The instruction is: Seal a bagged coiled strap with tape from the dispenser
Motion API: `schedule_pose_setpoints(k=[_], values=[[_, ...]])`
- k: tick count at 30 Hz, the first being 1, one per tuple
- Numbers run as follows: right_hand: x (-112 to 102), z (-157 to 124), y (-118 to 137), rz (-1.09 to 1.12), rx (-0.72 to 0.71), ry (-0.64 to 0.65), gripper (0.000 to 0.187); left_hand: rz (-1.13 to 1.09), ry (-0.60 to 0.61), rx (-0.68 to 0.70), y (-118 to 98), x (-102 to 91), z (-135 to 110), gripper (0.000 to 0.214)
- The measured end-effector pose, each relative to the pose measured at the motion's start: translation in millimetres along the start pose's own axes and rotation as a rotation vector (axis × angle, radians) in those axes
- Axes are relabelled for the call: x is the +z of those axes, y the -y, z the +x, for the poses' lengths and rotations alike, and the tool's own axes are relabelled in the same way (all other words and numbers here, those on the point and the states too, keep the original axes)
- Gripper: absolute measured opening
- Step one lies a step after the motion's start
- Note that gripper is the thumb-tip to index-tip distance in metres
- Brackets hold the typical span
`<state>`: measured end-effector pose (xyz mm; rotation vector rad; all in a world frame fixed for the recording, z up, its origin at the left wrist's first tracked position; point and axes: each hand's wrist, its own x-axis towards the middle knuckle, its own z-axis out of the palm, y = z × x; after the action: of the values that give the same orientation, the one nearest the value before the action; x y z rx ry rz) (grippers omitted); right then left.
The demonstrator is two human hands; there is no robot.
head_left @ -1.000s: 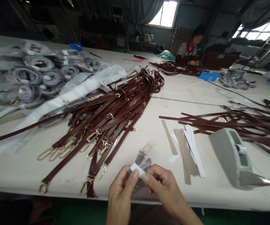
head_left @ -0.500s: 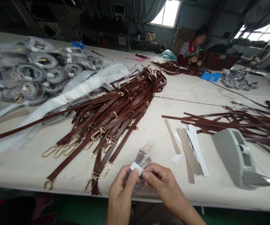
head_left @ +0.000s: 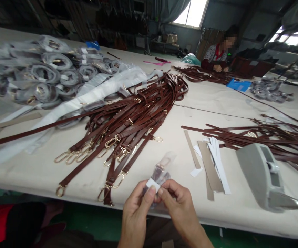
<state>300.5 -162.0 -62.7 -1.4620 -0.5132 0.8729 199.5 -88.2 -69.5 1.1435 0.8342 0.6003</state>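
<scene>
Two hands work close together over a small clear plastic bag at six o'clock on the long cloth-covered table, with brown leather straps at eleven and a tape dispenser at four.
The left hand and right hand are nearly touching, each closed in a firm pinch on the bag, with a white paper tab held at its lower edge.

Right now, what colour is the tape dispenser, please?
The tape dispenser is pale grey, best seen in the head view.

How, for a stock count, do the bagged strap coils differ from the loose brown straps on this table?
The bagged coils are wound into rings, while the loose brown straps lie lengthwise. The coils are wrapped in clear plastic; the straps are uncovered. The coils sit in a tight heap; the straps sprawl in a long fan. Both show gold-coloured metal fittings.
</scene>
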Motion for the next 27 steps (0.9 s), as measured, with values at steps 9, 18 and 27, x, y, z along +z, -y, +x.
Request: schedule_pose_setpoints(k=[9, 18, 27], values=[[-2, 1, -7, 0.019, 0.062, -0.012, 0.03, 0.088, 0.091, 0.037, 7, -4.1, -3, 0.029], [-7, -2, -17, 0.246, 0.172, -0.006, 0.034, 0.289, 0.152, 0.148, 18, -10.8, -9, 0.039], [-16, -37, -22, 0.492, 0.414, 0.26, 0.035, 0.283, -0.086, 0.245, 0, -0.1, -27, 0.048]])
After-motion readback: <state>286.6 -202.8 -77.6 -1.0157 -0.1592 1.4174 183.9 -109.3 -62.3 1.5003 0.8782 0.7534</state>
